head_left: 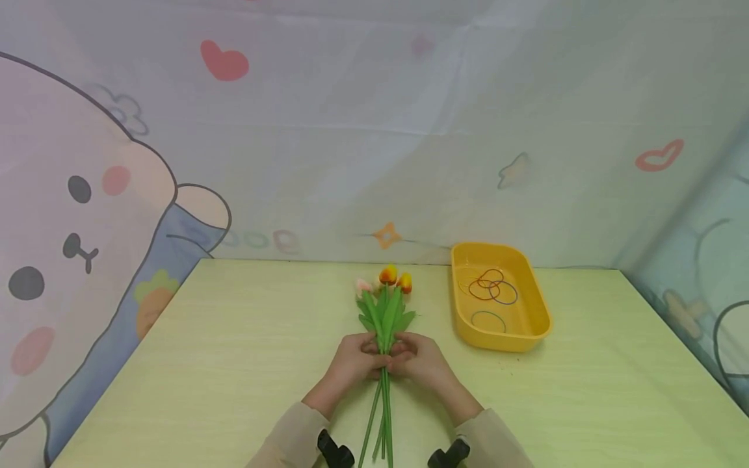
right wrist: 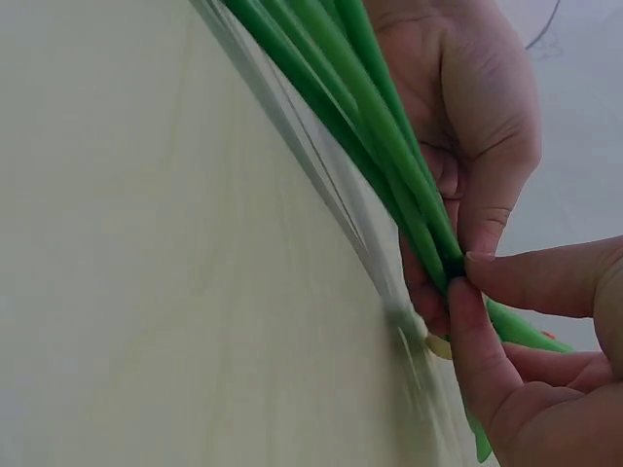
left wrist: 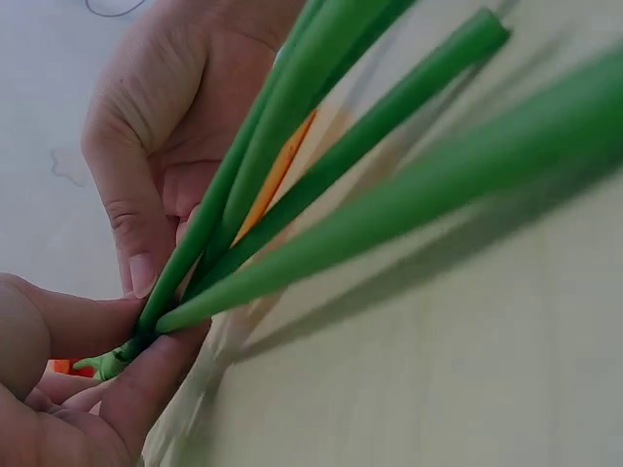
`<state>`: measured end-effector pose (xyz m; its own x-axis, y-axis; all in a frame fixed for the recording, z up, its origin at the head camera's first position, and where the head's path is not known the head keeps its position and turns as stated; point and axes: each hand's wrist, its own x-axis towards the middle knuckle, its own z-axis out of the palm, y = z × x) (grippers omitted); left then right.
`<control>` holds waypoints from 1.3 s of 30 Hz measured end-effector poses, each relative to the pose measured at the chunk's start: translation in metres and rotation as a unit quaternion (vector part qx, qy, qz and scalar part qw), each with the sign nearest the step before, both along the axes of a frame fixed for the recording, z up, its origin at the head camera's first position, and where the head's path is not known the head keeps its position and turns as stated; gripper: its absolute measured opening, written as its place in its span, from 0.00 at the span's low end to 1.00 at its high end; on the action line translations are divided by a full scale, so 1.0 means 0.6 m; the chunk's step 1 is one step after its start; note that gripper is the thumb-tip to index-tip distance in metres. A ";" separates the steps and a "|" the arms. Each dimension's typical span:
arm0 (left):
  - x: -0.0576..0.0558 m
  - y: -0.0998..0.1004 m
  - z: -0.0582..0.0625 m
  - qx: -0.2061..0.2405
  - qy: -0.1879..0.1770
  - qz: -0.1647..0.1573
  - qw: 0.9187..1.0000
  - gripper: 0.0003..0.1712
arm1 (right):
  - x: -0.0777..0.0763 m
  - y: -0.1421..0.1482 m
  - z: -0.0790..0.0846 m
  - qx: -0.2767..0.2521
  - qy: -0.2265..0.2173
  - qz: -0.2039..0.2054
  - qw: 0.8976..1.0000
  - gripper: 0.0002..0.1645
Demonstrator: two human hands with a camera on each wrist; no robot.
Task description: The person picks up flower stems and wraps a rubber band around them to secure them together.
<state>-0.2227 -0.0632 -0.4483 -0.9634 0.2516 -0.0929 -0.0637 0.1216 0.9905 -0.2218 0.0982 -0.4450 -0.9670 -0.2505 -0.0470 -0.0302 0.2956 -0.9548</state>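
A bunch of artificial tulips (head_left: 386,312) with green leaves and long stems lies upright in the head view, its red-yellow and pink blooms pointing away from me. My left hand (head_left: 354,359) pinches the stems from the left, just below the leaves. From the other side my right hand (head_left: 426,361) pinches them at the same spot, and the fingers of both hands meet there. The loose stems (left wrist: 380,233) fan out past the hands in the left wrist view. A small dark patch (right wrist: 455,268) shows at the pinch point; whether it is a band I cannot tell.
A yellow tray (head_left: 541,318) stands to the right of the flowers, with several thin coloured rubber bands (head_left: 494,289) inside. The pale green table (head_left: 234,364) ends at a printed cloth backdrop (head_left: 351,130) behind.
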 end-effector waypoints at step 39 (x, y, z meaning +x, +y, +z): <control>0.023 0.001 0.072 0.234 0.083 0.203 0.947 0.40 | 0.040 -0.021 0.070 -0.068 0.032 0.046 0.996 0.28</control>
<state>-0.2088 -0.0628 -0.4054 -0.9811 -0.1661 0.0992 0.1506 -0.3335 0.9307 -0.1975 0.0855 -0.4029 -0.9394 -0.3382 0.0554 -0.1141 0.1561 -0.9811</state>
